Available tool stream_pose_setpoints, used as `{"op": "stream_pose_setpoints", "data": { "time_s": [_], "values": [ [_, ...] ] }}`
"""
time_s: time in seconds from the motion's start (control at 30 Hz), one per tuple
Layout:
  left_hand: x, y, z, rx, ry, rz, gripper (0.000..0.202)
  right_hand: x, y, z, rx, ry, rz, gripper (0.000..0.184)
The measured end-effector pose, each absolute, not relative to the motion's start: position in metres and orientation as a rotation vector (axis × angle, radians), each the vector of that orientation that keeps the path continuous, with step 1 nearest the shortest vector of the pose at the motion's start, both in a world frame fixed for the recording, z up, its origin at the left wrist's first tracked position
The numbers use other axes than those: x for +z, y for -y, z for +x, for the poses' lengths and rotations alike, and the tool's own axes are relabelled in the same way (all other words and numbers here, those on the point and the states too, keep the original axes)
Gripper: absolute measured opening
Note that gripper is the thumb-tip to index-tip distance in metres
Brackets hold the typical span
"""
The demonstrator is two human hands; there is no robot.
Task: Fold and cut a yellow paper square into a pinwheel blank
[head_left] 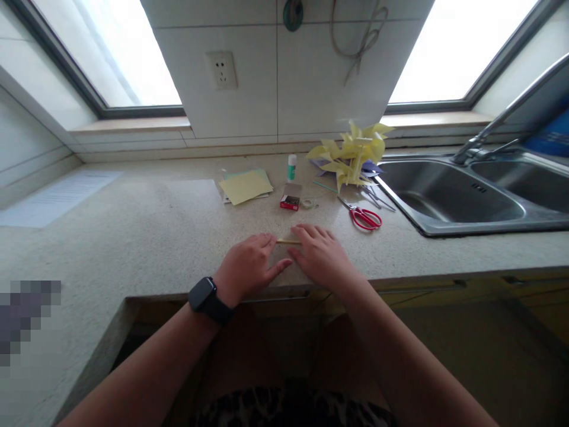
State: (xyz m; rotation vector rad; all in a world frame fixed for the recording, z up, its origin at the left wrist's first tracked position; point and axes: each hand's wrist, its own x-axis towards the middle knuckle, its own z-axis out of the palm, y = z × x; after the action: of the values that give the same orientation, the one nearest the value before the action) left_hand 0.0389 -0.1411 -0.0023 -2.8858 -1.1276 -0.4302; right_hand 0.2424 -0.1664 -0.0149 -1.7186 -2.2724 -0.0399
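A thin yellow stick, which looks like tightly rolled paper (pixel 288 242), lies sideways on the counter between my hands. My left hand (pixel 249 264) rests over its left end, fingers stretched out flat and thumb pointing right. Over the right end lies my right hand (pixel 320 252), its fingers extended and the thumb held apart. Both ends of the stick are hidden under my fingers. Just beyond my hands sit a small red box (pixel 290 204) and a roll of clear tape (pixel 307 203). Red-handled scissors (pixel 366 219) lie to the right of my right hand.
Behind are yellow paper sheets (pixel 247 186), an upright glue stick (pixel 291 168) and a pile of yellow paper pinwheels (pixel 353 155). A metal sink (pixel 471 228) borders the counter (pixel 178 237) on the right. A printed sheet (pixel 57 193) lies far left.
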Motion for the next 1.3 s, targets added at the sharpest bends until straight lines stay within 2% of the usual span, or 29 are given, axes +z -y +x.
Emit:
{"op": "stream_pose_setpoints", "data": {
  "time_s": [0.07,0.17,0.37,0.6,0.9,1.3],
  "values": [
    [-0.002,0.141,0.039,-0.434,1.122,-2.885,0.064,-0.012,0.161,0.241,-0.061,2.264,-1.71,0.032],
    [-0.003,0.14,0.037,-0.446,1.118,-2.877,0.054,-0.01,0.153,0.239,-0.072,2.296,-1.661,0.018],
    [-0.003,0.132,0.033,-0.481,1.092,-2.874,0.03,-0.014,0.15,0.238,-0.079,2.302,-1.605,0.017],
    [0.003,0.138,0.031,-0.56,1.113,-2.871,0.02,-0.006,0.165,0.242,-0.011,2.308,-1.541,0.016],
    [0.009,0.164,0.033,-0.769,1.23,-2.954,0.014,0.016,0.198,0.246,0.002,2.284,-1.438,0.013],
    [0.009,0.166,0.033,-0.689,1.261,-3.04,0.019,-0.004,0.201,0.244,-0.065,2.223,-1.403,0.017]
  ]
}}
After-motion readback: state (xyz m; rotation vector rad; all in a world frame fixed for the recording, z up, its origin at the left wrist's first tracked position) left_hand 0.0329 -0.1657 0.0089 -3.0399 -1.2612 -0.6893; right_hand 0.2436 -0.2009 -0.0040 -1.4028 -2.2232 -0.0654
